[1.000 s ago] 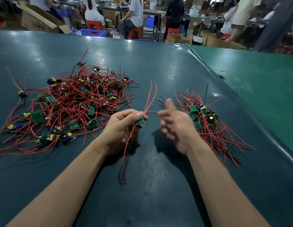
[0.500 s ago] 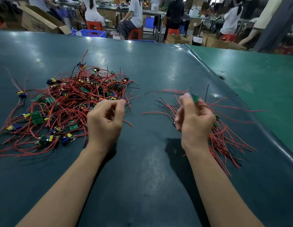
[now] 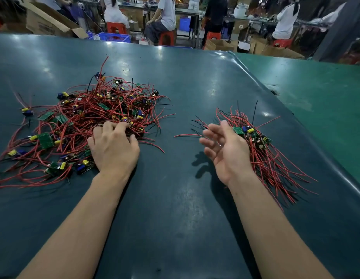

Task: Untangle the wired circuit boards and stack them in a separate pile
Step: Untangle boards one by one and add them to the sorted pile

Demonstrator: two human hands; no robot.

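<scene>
Left hand (image 3: pixel 112 147) paws the tangle (image 3: pixel 84 125), its grasp unclear; right hand (image 3: pixel 225 148) hangs released; snagged wires may drag neighbouring boards.

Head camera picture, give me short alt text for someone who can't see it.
A person's left hand reaches into a tangled pile of red-wired circuit boards on a dark table, while the right hand hangs open and empty beside a smaller sorted pile.

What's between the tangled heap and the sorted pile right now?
Head view: mostly bare table mat, the open right hand, plus stray wire ends from the tangled heap and sorted pile.
</scene>
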